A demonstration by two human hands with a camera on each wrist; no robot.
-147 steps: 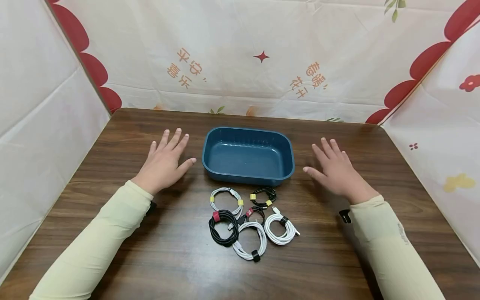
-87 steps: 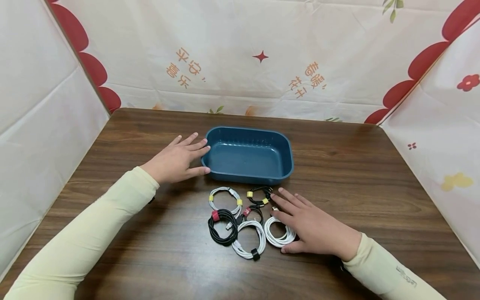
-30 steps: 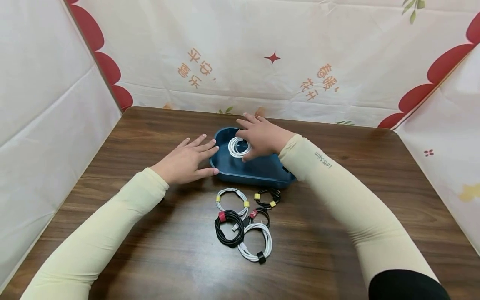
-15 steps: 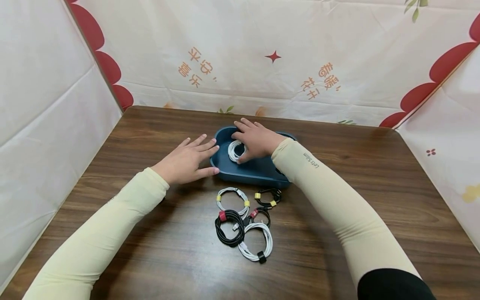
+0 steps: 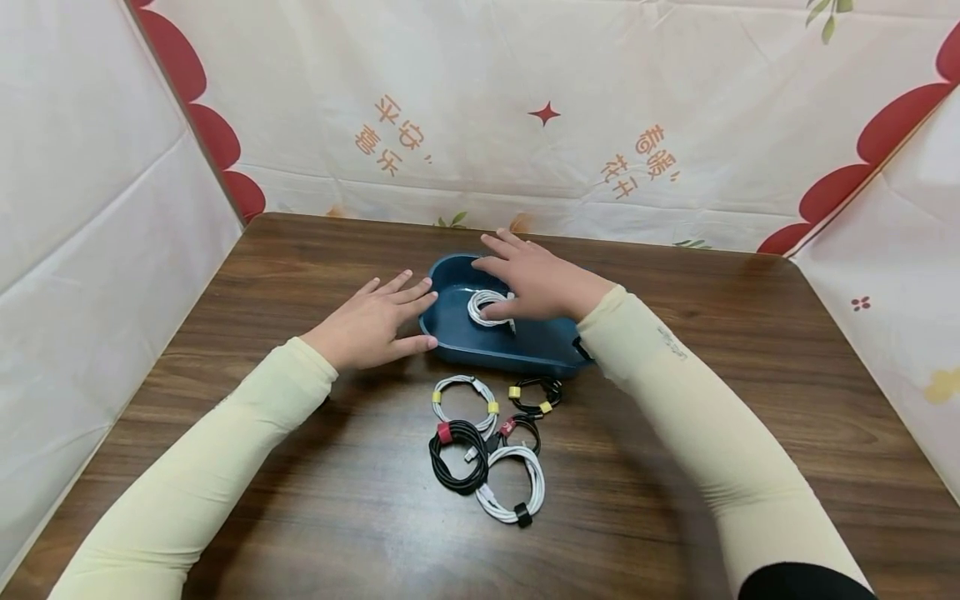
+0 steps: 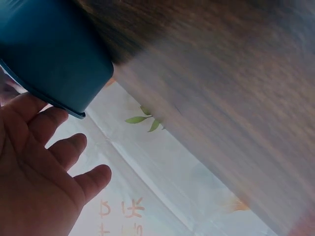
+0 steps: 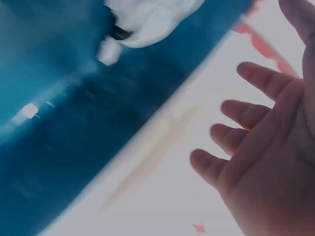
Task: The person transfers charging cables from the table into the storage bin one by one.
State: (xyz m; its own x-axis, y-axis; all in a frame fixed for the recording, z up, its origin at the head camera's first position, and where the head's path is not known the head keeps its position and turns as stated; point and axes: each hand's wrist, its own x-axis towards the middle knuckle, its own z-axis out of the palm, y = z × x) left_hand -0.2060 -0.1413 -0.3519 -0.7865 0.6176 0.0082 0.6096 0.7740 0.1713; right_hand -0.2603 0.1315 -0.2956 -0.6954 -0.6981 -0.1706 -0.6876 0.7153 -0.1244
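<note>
White cable (image 5: 487, 305) lies coiled inside the blue tray (image 5: 457, 342), let go; the right hand (image 5: 536, 285) hovers above it with fingers spread. Beside the tray's near-left corner, the flat left hand (image 5: 371, 323) steadies it. Other coiled cables (image 5: 487, 450) wait in front of the tray.

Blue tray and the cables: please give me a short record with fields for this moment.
tray: blue tray, on the table
in tray: one white cable
left hand: left hand, fingers straight, touching the tray's left end
right hand: right hand, open over the tray, above the white cable
outside tray: five coiled cables on the table in front of the tray
</note>
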